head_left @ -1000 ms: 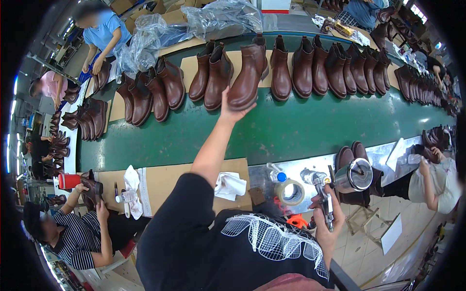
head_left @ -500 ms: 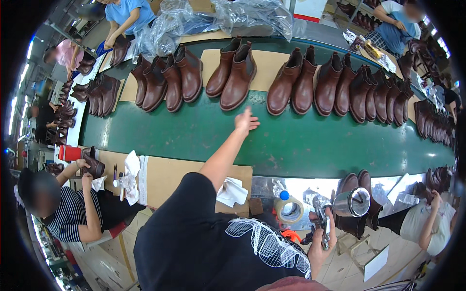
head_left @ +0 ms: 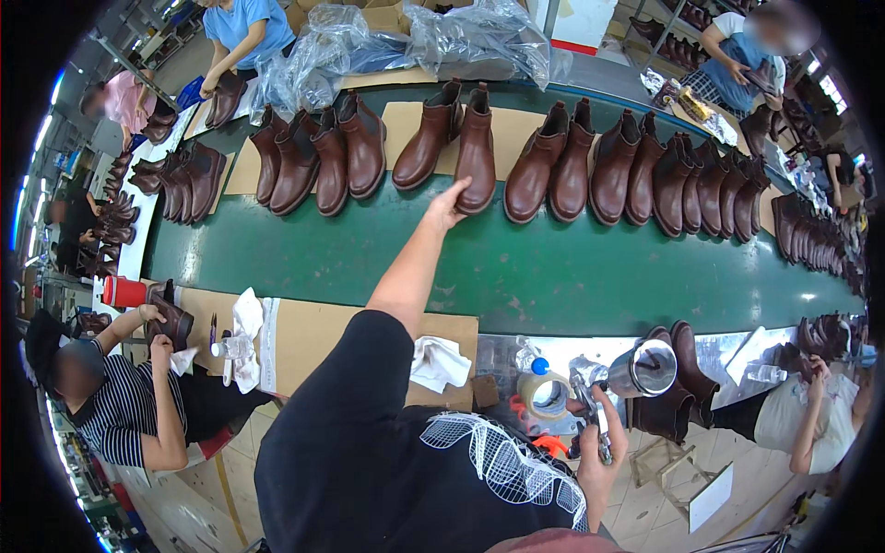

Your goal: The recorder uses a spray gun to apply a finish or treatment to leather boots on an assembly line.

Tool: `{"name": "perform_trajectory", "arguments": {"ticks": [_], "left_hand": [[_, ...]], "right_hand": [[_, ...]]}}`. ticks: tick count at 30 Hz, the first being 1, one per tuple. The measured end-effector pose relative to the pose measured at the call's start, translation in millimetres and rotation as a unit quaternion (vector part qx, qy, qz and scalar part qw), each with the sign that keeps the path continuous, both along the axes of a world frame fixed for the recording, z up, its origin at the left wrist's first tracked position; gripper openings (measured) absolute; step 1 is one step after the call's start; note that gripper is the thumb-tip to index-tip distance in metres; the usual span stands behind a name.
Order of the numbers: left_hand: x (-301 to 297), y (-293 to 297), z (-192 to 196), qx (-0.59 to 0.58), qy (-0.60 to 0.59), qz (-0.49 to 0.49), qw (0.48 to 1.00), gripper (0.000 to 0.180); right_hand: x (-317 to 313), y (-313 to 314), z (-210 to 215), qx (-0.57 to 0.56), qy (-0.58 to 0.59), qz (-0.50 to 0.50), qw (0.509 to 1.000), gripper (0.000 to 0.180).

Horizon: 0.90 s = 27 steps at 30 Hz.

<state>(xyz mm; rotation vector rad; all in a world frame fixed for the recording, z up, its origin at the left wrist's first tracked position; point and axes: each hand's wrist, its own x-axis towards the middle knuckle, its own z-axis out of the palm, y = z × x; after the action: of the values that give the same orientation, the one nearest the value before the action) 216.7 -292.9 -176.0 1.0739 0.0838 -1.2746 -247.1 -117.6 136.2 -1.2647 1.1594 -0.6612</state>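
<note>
My left hand [head_left: 449, 203] reaches forward over the green table and is closed on the toe of a brown leather ankle boot [head_left: 476, 152]. Its partner boot [head_left: 427, 143] stands just to the left, toe pointing toward me. Low on the right, my right hand [head_left: 603, 438] is wrapped around the handle of a spray gun [head_left: 595, 405]. A shiny metal cup [head_left: 643, 368] is fixed to the gun, tilted to the right. Under the held boot, part of my left fingers is hidden.
Rows of brown boots [head_left: 613, 170] line the green table [head_left: 323, 253] on cardboard. Near me are a white cloth [head_left: 439, 363], a tape roll [head_left: 546, 396], a blue-capped bottle [head_left: 540, 367] and a dark boot pair [head_left: 687, 373]. Co-workers sit at both sides; others stand beyond.
My left hand has moved slightly left and taken hold of the right boot's toe. That boot has turned and now stands straighter. The spray gun has shifted a little left.
</note>
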Motion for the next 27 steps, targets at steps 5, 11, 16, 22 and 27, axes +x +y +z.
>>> {"name": "perform_trajectory", "arguments": {"ticks": [5, 11, 16, 22, 27], "left_hand": [[-21, 13, 38, -0.076, 0.065, -0.002, 0.995, 0.051], [-57, 138, 144, -0.190, -0.019, -0.054, 0.980, 0.059], [-109, 221, 215, -0.439, 0.176, -0.122, 0.873, 0.092], [-161, 284, 220, -0.431, 0.293, -0.187, 0.833, 0.091], [-153, 321, 220, -0.378, 0.172, -0.208, 0.886, 0.092]], "right_hand": [[5, 17, 9, -0.036, 0.010, 0.031, 0.999, 0.047], [-5, 45, 21, -0.159, 0.005, 0.023, 0.987, 0.045], [0, 65, 33, -0.261, -0.039, -0.029, 0.964, 0.058], [14, 95, 50, -0.286, 0.013, -0.013, 0.958, 0.050], [19, 111, 51, -0.354, 0.010, -0.014, 0.935, 0.047]]}}
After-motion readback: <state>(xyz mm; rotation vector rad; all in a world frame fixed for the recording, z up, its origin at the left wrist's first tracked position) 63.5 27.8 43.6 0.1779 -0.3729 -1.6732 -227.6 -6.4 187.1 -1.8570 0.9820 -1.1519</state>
